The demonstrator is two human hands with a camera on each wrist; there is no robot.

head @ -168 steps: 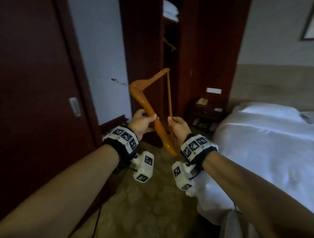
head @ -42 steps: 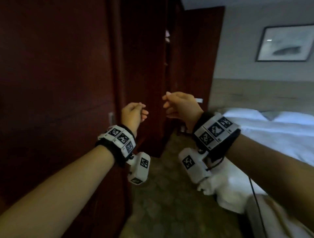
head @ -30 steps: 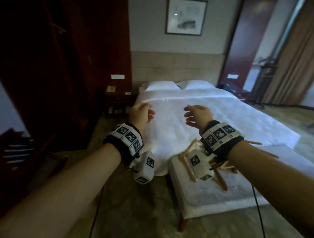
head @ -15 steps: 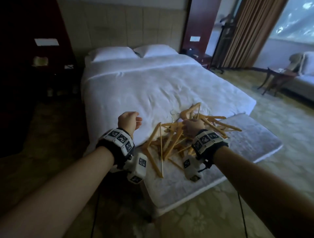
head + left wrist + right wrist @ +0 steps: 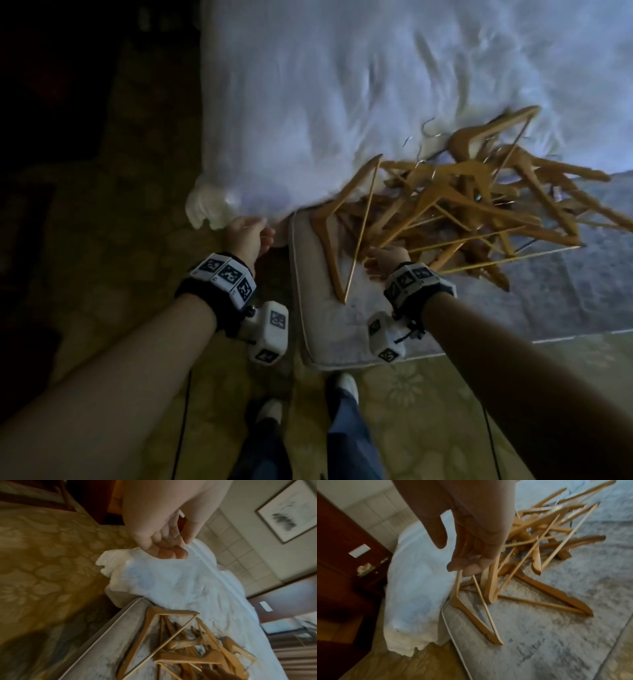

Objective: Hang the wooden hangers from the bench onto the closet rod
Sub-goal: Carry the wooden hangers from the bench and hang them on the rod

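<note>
A tangled pile of wooden hangers (image 5: 462, 205) lies on the grey padded bench (image 5: 342, 329) at the foot of the bed. One hanger (image 5: 342, 222) sticks out at the pile's left end. My right hand (image 5: 376, 260) hovers at the near edge of the pile. In the right wrist view its fingers (image 5: 467, 566) hang loosely curled just over the bars of that hanger (image 5: 471, 612), thumb apart, gripping nothing. My left hand (image 5: 263, 236) floats left of the bench by the bed corner, its fingers (image 5: 171, 551) loosely curled and empty. The closet rod is out of view.
The white bed (image 5: 342, 85) fills the space behind the bench, its cover corner (image 5: 209, 212) hanging by my left hand. Patterned carpet (image 5: 120, 240) lies to the left and below, with my feet (image 5: 342, 383) at the bench's near edge. Dark wood furniture (image 5: 342, 561) stands left.
The view swung from the closet to the bed and now looks steeply down on the bench. Both hands are empty; the right one has dropped to the near edge of the hanger pile.
</note>
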